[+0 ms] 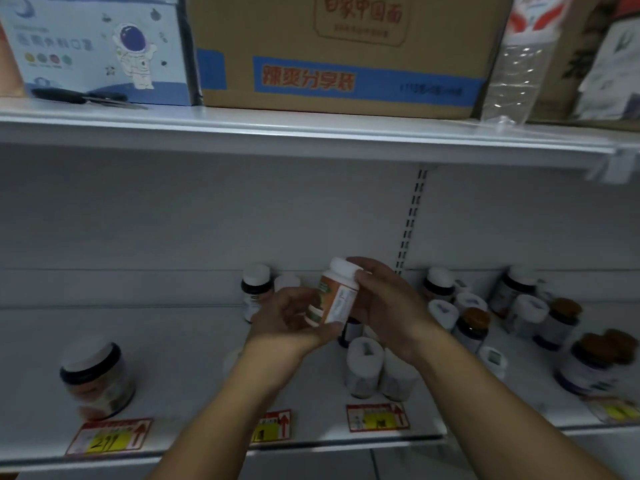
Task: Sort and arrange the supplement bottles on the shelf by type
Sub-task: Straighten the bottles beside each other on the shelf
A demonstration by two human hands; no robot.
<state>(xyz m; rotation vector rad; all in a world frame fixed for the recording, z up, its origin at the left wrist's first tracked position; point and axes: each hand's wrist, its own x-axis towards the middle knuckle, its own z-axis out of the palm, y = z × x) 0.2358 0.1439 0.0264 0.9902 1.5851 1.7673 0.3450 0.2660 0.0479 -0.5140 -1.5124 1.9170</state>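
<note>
Basically both hands are up at mid-shelf, sharing one white-capped plastic supplement bottle with an orange-and-green label. Left hand cups it from below, palm up, fingers curled around the lower body. Right hand grips the upper part, thumb and fingers closed near the white cap. Bottle is tilted, cap leaning away and right, white side panel of the label facing the camera, probably turned that way so the type can be read before it gets a spot.

It hangs clear of the white metal shelf, touching nothing but the hands, above the middle of the board.

Right section is crowded: dark bottles with brown caps mixed in with white-capped bottles, no clean grouping, so sorting looks far from done. Two white-lidded bottles stand just below the hands toward the front edge. One dark-banded white-capped bottle stands behind the left hand by the back panel. A lone wide jar with a dark band and reddish label sits well apart at the left front, blurred.

Left half of the board is mostly bare, likely the space for new groups. Red-and-yellow price tags line the front lip. Brown cardboard carton sits on the shelf above.

Guess: held bottle goes wherever a match stands; I can't spot one.
</note>
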